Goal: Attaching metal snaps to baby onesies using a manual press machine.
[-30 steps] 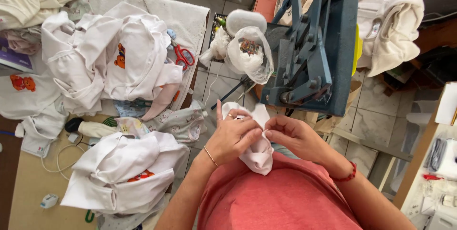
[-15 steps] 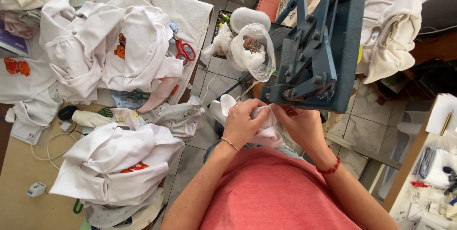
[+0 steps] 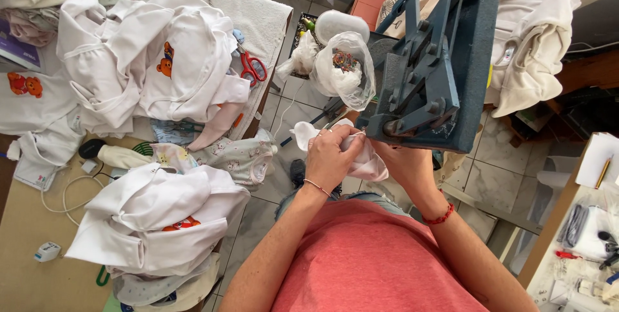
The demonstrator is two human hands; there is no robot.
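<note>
We see two bare hands working close together in front of a person in a pink-red shirt. The left hand [image 3: 335,157] has its fingers curled around a small white cloth [image 3: 369,165] and grips it from above. The right hand [image 3: 405,165] is under the cloth and holds it too, but we cannot tell how its fingers sit, because the cloth and a machine hide them. The cloth is bunched up between both hands, right at the bottom edge of a big blue-grey press machine [image 3: 438,73]. Just behind the hands hangs a clear plastic bag [image 3: 345,70] with little coloured bits in it. To the left is a table [image 3: 26,221] full of clothes. A pile of white baby clothes [image 3: 155,215] lies near the left arm, and more white clothes with orange pictures [image 3: 161,60] lie further back. Red scissors [image 3: 253,67] rest on a towel beside them. Cream clothes [image 3: 532,47] hang behind the machine.
</note>
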